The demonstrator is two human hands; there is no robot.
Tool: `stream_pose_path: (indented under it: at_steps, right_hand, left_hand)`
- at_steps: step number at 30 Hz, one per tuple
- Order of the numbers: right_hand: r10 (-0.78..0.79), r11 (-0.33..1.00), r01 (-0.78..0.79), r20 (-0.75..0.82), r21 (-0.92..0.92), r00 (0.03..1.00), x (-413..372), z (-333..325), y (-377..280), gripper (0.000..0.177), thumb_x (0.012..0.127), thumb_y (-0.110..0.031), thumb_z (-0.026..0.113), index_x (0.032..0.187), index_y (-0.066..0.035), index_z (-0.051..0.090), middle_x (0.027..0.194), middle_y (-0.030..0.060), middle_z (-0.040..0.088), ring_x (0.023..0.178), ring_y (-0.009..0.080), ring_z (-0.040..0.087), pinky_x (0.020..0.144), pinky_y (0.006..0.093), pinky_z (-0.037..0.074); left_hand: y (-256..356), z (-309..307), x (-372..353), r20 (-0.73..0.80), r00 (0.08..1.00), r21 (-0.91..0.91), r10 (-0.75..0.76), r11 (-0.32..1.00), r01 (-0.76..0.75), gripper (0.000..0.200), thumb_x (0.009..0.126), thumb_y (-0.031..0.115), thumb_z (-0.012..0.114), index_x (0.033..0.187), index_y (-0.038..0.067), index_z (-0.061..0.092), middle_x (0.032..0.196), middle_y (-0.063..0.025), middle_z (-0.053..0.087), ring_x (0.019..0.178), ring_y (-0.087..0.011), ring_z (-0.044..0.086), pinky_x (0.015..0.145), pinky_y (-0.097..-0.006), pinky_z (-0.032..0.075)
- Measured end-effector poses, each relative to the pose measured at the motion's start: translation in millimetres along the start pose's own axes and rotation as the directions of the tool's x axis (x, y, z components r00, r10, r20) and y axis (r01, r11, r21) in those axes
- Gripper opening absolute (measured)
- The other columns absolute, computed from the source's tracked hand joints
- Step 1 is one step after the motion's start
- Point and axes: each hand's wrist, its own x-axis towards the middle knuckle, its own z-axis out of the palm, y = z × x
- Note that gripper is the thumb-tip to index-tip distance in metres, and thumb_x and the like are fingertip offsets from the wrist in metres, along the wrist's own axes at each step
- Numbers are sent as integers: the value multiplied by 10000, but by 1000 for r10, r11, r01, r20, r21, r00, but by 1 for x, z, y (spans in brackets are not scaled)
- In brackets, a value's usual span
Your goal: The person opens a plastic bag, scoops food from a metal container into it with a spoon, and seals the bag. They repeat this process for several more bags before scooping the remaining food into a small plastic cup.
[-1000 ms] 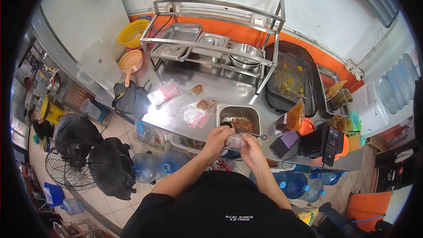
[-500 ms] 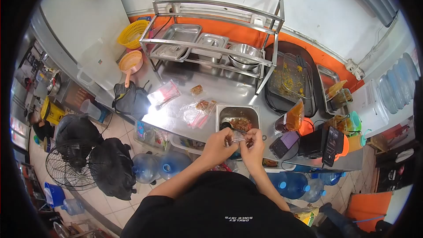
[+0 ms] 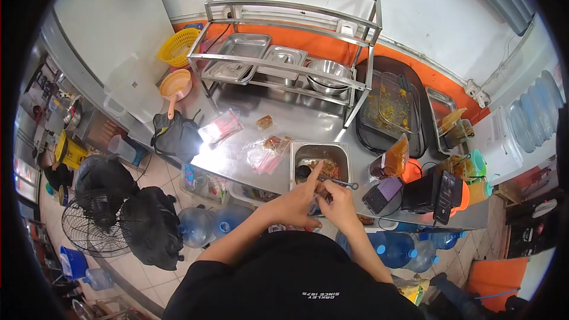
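Stainless-steel food pan [image 3: 349,167], the reference point here, sits at the near edge of the counter [image 3: 320,124] and contains chopped, reddish-brown filling [image 3: 329,170]. A ladle [image 3: 303,172] rests in it, dark head at the left side, handle end projecting past the right rim.

Clear plastic bag [image 3: 315,205]: located at the near side of the pan, between both hands. Right hand [image 3: 339,202]: thumb and fingertips together, clamped on the bag, just off the pan's near rim. Left hand [image 3: 294,202]: index finger extended toward the pan interior, thumb spread apart from it; whether any left finger touches the bag cannot be told.

Change from half a second ago: the left fingertips, then pinched at the bag opposite the right, have separated and straightened. The right pinch is maintained. Pan position is unchanged.

Left of the pan lie loose plastic bags [image 3: 265,157]; beyond these, a small filled packet [image 3: 264,121]. Right of the pan stands a sauce bag [image 3: 394,157].
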Motion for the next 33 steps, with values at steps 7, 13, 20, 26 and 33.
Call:
stream_pose_path:
  at_steps: [7, 13, 20, 26, 33]
  right_hand:
    - [-77, 996, 82, -127, 36, 989, 5, -1, -8, 145, 719, 35, 663, 846, 17, 596, 782, 108, 623, 647, 200, 620, 596, 276, 478]
    - [186, 942, -153, -85, 298, 979, -3, 11, -9, 141, 773, 56, 626, 905, 37, 673, 802, 106, 677, 670, 124, 637, 596, 233, 487]
    - [175, 980, -177, 37, 90, 984, -7, 6, -17, 228, 749, 16, 661, 975, 26, 684, 810, 140, 690, 662, 152, 656, 594, 247, 495]
    - [121, 986, -118, -17, 119, 993, 4, -2, -18, 267, 727, -31, 695, 993, 1, 690, 795, 138, 683, 578, 186, 625, 562, 276, 491]
    - [124, 806, -196, -166, -558, 978, 10, -10, 34, 205, 739, -142, 701, 900, -17, 712, 1231, 208, 522, 1210, 392, 400, 953, 446, 372]
  left_hand:
    - [-22, 5, -2, -142, 986, 102, -86, 990, 101, 542, 626, 52, 745, 1111, -2, 508, 956, -183, 599, 966, -386, 561, 827, -405, 449]
    - [-19, 17, 4, -430, 898, 295, 88, 954, 48, 366, 601, 38, 714, 925, 28, 545, 870, -143, 546, 878, -348, 532, 752, -421, 431]
    - [-18, 26, 3, -401, 915, 361, 34, 924, 124, 359, 580, 43, 702, 902, 23, 546, 957, -137, 523, 953, -339, 497, 799, -420, 418]
    - [-37, 22, -1, -436, 899, 271, 49, 959, 80, 361, 576, 67, 728, 882, 14, 544, 1030, -162, 523, 1014, -342, 500, 872, -394, 417]
    - [-52, 3, -12, -522, 846, 138, -106, 968, 207, 294, 605, 81, 757, 795, 41, 536, 999, -136, 531, 1015, -321, 505, 906, -391, 396]
